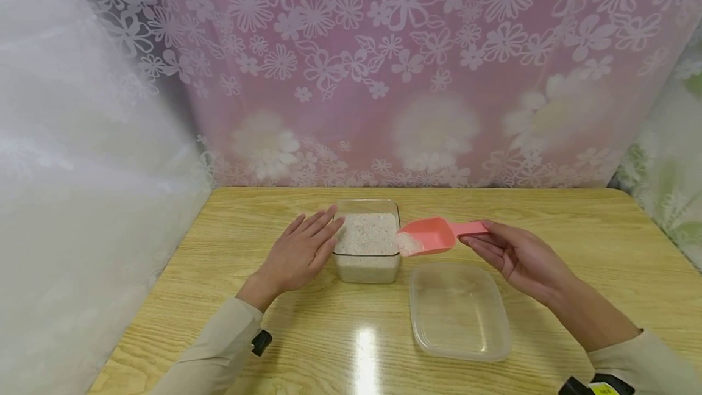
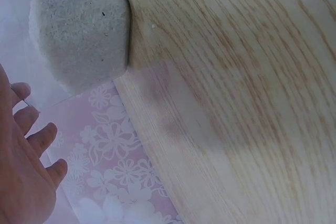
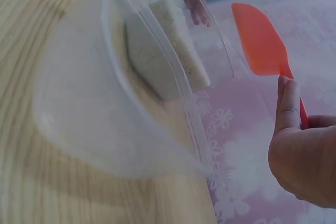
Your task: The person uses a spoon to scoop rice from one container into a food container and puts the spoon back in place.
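A clear glass container [image 1: 366, 269] of white rice [image 1: 368, 231] stands on the table. My left hand [image 1: 300, 250] rests at its left rim, fingers straight and spread, the fingertips over the edge. In my right hand [image 1: 521, 256] I grip the handle of a pink scoop [image 1: 436, 233], with thumb and fingers around its end. A little rice [image 1: 408, 242] lies at the scoop's front lip, which is level with the container's right rim. In the right wrist view the scoop [image 3: 262, 43] shows its underside, raised above the rice container [image 3: 163, 51].
A translucent plastic box [image 1: 459, 313] sits on the table in front of the scoop, right of the glass container. The wooden table [image 1: 252, 212] ends at a pink flowered curtain [image 1: 351, 108] behind, and a pale sheet [image 1: 99, 169] hangs at the left.
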{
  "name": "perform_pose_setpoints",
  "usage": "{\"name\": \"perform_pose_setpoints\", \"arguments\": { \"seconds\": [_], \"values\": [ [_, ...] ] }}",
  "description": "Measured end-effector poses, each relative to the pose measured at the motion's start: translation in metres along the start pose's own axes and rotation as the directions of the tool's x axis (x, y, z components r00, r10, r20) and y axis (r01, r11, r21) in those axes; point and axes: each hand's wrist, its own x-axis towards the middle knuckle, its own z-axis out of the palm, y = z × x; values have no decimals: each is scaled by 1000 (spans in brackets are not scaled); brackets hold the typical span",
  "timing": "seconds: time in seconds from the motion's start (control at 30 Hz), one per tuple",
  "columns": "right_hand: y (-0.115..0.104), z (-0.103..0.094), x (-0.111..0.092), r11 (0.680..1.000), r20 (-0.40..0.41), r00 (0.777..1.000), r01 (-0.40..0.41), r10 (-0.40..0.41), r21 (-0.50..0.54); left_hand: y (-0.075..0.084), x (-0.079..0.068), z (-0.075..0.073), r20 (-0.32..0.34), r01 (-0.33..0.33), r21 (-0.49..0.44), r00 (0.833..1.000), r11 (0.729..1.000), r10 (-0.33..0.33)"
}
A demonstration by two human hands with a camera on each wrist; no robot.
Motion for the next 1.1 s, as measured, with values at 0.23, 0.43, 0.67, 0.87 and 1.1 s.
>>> {"name": "perform_pose_setpoints", "arguments": {
  "seconds": [0.23, 0.43, 0.67, 0.87, 1.1],
  "values": [
    [-4, -15, -22, 999, 34, 999, -33, 32, 21, 0, 0, 0, 1, 2, 5, 1000, 1000, -2],
    [-1, -26, -36, 998, 29, 998, -57, 57, 14, 1, 0, -1, 2, 6, 3, 1000, 1000, -6],
    [7, -37, -47, 998, 70, 996, -60, 61, -7, 1, 0, 1, 5, 19, -7, 1000, 1000, -19],
    [15, -41, -54, 995, 72, 994, -73, 78, -63, 2, 0, 0, 8, 30, -24, 1000, 999, -29],
    [23, -43, -60, 990, 69, 993, -84, 92, -112, 1, 0, 0, 9, 28, -22, 1000, 999, -28]
  ]
}}
